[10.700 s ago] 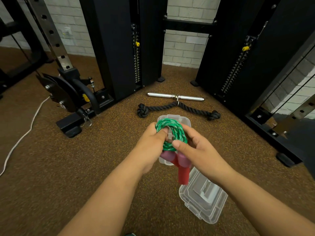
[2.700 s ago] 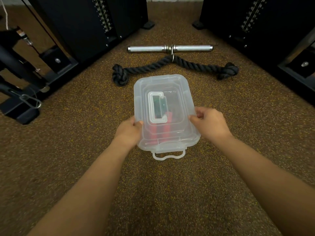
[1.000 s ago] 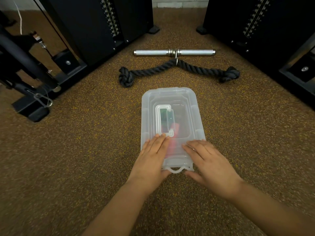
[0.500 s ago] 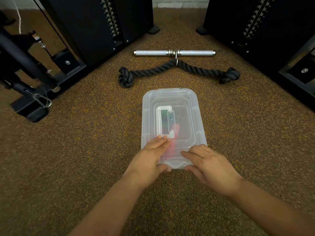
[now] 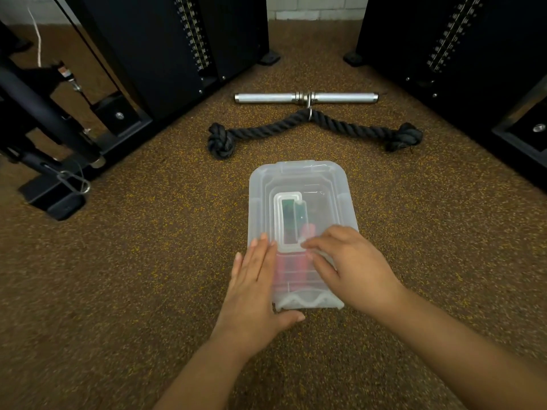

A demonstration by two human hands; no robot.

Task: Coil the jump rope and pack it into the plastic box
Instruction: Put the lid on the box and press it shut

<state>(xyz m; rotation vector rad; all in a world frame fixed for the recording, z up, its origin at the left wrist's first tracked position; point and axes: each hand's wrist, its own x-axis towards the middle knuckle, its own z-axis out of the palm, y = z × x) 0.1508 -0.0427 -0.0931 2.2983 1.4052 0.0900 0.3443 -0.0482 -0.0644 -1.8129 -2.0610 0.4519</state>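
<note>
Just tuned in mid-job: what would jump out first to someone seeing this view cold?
First, the clear plastic box lying on the brown floor at centre, lid on, with both hands on its near end: the left hand flat along its left edge, the right hand spread over the lid. Green and red of the jump rope show through the lid. Beyond it lie a black knotted rope and a silver bar.

Two bare forearms are seen, without sleeves. Nothing is worn on the left hand (image 5: 254, 287) or the right hand (image 5: 353, 267): no glove, ring or watch. Short, unpainted nails are shown.
</note>
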